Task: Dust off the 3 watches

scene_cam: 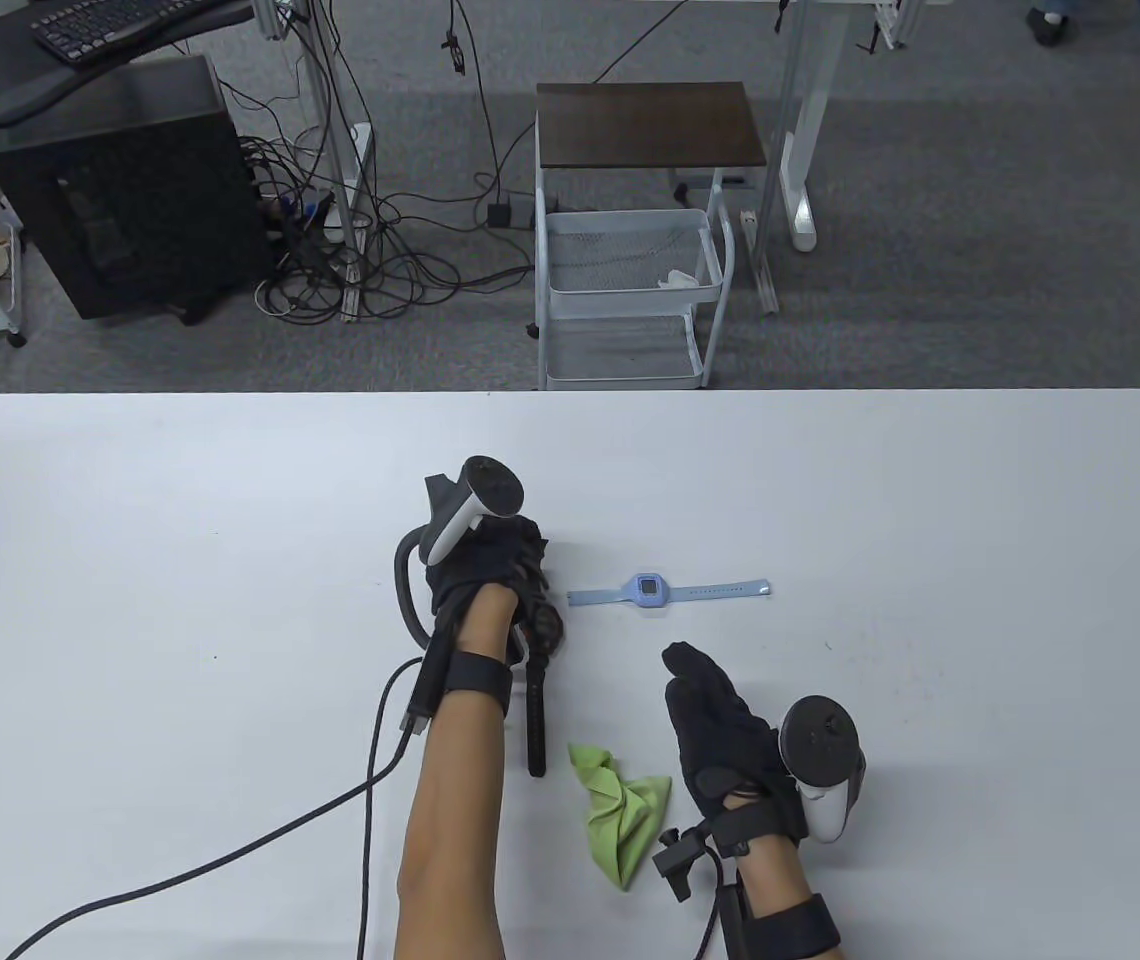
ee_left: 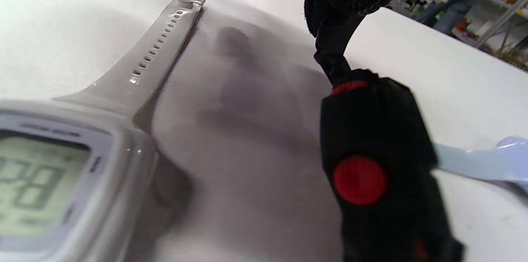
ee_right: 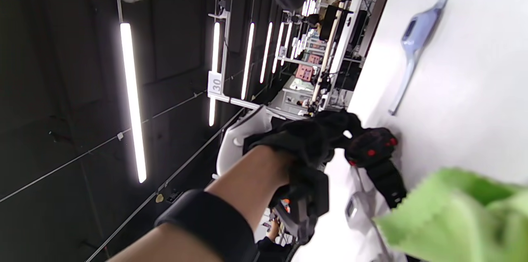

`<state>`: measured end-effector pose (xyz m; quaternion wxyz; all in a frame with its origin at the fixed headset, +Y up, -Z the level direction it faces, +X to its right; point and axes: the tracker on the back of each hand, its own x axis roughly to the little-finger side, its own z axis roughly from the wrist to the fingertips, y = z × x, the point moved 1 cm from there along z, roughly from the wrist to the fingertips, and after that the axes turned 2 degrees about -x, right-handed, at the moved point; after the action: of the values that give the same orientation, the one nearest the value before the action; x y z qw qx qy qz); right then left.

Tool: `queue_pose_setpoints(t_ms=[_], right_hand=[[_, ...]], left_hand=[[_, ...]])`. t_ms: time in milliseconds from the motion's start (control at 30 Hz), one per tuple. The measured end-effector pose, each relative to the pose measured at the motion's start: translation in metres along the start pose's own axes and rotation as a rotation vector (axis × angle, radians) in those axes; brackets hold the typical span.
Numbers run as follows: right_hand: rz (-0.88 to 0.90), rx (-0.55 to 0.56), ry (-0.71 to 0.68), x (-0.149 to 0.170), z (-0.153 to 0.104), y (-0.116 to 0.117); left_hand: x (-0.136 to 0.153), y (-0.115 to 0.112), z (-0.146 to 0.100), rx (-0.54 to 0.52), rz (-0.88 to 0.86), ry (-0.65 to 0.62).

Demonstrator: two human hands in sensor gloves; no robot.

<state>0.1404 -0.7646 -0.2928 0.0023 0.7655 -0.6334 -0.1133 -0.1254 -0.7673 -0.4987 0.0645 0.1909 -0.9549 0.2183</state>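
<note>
While the left hand (scene_cam: pixel 490 590) sits near the middle of the white table (scene_cam: pixel 130 560), its gloved fingers pinch one strap of a black watch (scene_cam: pixel 536 700) with red buttons; the left wrist view shows the strap running up between the fingertips and the case (ee_left: pixel 373 150) hanging just below them, close over the tabletop. From above, the watch's other strap lies stretched toward the near edge, along the left forearm. A grey digital watch (ee_left: pixel 62 163) lies flat on the table right under that hand, face up with its display lit pale green and its perforated strap (ee_left: pixel 161 47) pointing away from the wrist camera; the table view hides it beneath the hand and the tracker (scene_cam: pixel 475 500). Just to the right of the left hand, a light blue watch (scene_cam: pixel 667 591) lies laid out straight and face up, apart from both hands. The right hand (scene_cam: pixel 720 730) hovers nearer the bottom edge, its fingers straight and relaxed, touching nothing and pointing toward the blue watch. A crumpled green cloth (scene_cam: pixel 620 810) lies on the table between the two forearms, just beside the right hand and not held. A dark cable (scene_cam: pixel 230 860) trails from the left wrist across the table to its near edge.
</note>
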Motion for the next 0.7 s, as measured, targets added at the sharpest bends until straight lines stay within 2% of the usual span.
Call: queue_pose_setpoints(t_ms=[300, 433, 700], right_hand=[[-0.007, -0.012, 0.003, 0.0, 0.0, 0.001], [-0.005, -0.031, 0.01, 0.002, 0.001, 0.004], [0.01, -0.037, 0.014, 0.003, 0.003, 0.004]], left_hand=[[-0.01, -0.013, 0.009, -0.002, 0.083, 0.03], [-0.008, -0.013, 0.01, -0.001, 0.055, 0.031], [0.009, -0.001, -0.007, -0.046, -0.031, 0.006]])
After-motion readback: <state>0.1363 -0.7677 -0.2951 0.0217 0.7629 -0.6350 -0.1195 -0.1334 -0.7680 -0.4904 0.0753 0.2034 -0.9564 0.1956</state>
